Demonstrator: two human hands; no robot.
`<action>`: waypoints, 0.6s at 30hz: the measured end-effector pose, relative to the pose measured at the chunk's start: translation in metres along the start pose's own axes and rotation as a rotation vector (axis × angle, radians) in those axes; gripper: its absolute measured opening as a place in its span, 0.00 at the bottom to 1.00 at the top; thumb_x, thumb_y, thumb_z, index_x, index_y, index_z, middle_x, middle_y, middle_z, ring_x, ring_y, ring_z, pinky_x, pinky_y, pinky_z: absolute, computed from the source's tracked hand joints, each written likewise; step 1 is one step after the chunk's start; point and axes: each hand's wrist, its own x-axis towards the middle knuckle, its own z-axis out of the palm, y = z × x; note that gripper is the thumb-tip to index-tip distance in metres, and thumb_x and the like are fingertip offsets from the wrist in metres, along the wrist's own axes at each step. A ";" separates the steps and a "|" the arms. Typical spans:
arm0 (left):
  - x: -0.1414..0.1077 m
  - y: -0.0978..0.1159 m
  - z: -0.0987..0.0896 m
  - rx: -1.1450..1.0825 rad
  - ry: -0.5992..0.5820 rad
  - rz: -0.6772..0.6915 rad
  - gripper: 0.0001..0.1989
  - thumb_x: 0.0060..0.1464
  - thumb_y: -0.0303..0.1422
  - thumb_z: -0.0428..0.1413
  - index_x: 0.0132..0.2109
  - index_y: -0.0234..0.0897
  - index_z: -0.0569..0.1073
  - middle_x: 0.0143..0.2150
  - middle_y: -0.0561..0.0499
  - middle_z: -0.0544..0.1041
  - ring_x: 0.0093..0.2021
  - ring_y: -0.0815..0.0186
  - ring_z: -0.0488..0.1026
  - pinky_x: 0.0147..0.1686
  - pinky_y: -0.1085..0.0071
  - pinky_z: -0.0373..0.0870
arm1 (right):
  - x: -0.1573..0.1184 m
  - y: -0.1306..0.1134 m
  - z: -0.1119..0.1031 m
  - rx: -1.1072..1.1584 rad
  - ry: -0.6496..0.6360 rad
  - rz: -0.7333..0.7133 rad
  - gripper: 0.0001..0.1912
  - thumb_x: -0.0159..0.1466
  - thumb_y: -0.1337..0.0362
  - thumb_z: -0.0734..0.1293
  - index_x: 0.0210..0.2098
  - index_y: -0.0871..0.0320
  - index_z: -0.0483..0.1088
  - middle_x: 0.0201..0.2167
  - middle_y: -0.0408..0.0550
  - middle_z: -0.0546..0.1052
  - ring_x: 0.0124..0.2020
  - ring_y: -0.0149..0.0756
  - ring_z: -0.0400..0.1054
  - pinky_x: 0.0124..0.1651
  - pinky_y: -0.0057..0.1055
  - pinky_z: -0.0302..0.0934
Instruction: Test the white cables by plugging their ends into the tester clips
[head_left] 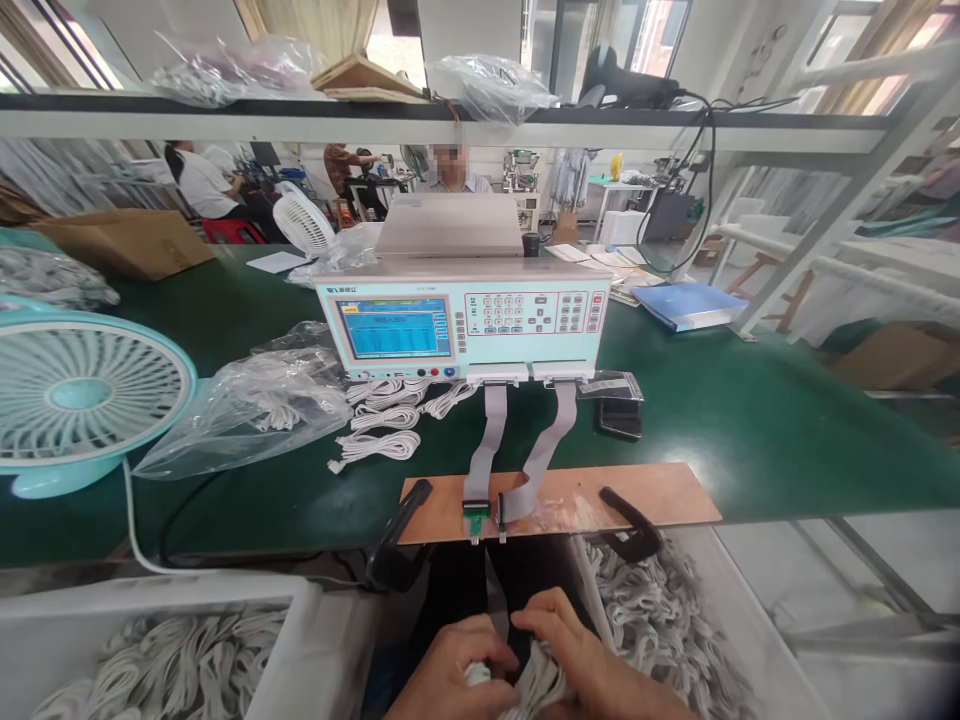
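Low in the view, over my lap, I hold a coiled white cable. My right hand is closed round the coil. My left hand is beside it, its fingers curled over a white piece that looks like the cable's end. Beyond my hands, a green connector board and a small dark connector sit at the front edge of a wooden board. Grey ribbon cables run from them to a tester with a lit blue screen.
Several coiled white cables lie left of the tester, near a plastic bag. White bins of cables stand at left and right. A fan, a blue folder and black armrests surround the work area. People sit beyond.
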 end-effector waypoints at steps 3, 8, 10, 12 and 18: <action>-0.001 0.005 0.007 0.135 0.080 0.029 0.12 0.42 0.21 0.51 0.30 0.39 0.76 0.31 0.51 0.74 0.33 0.66 0.70 0.34 0.74 0.62 | 0.005 0.014 0.014 -0.051 0.012 -0.060 0.43 0.41 0.80 0.59 0.56 0.54 0.49 0.45 0.50 0.57 0.45 0.38 0.59 0.46 0.31 0.60; 0.000 -0.006 0.023 0.282 0.333 0.013 0.07 0.44 0.26 0.51 0.26 0.40 0.74 0.25 0.53 0.71 0.27 0.66 0.68 0.27 0.73 0.60 | 0.008 0.034 0.035 -0.236 0.122 -0.122 0.42 0.44 0.80 0.58 0.57 0.55 0.43 0.43 0.52 0.60 0.41 0.41 0.63 0.40 0.33 0.63; 0.000 -0.009 0.027 0.342 0.403 0.052 0.06 0.43 0.26 0.52 0.25 0.40 0.73 0.24 0.52 0.71 0.27 0.66 0.68 0.27 0.73 0.60 | 0.007 0.035 0.039 -0.303 0.158 -0.081 0.41 0.45 0.79 0.58 0.57 0.56 0.43 0.44 0.54 0.61 0.39 0.43 0.64 0.38 0.35 0.64; 0.000 -0.009 0.030 0.374 0.423 0.059 0.04 0.42 0.27 0.54 0.25 0.40 0.72 0.24 0.52 0.71 0.26 0.65 0.67 0.27 0.73 0.60 | 0.007 0.034 0.041 -0.334 0.183 -0.025 0.41 0.45 0.79 0.58 0.57 0.58 0.44 0.45 0.56 0.61 0.39 0.45 0.64 0.38 0.37 0.64; 0.003 -0.012 0.036 0.135 0.382 0.075 0.08 0.50 0.33 0.52 0.28 0.39 0.75 0.24 0.51 0.71 0.26 0.67 0.69 0.26 0.75 0.61 | 0.013 0.029 0.047 -0.196 0.350 0.051 0.28 0.47 0.77 0.60 0.48 0.59 0.55 0.36 0.48 0.61 0.32 0.38 0.63 0.33 0.33 0.62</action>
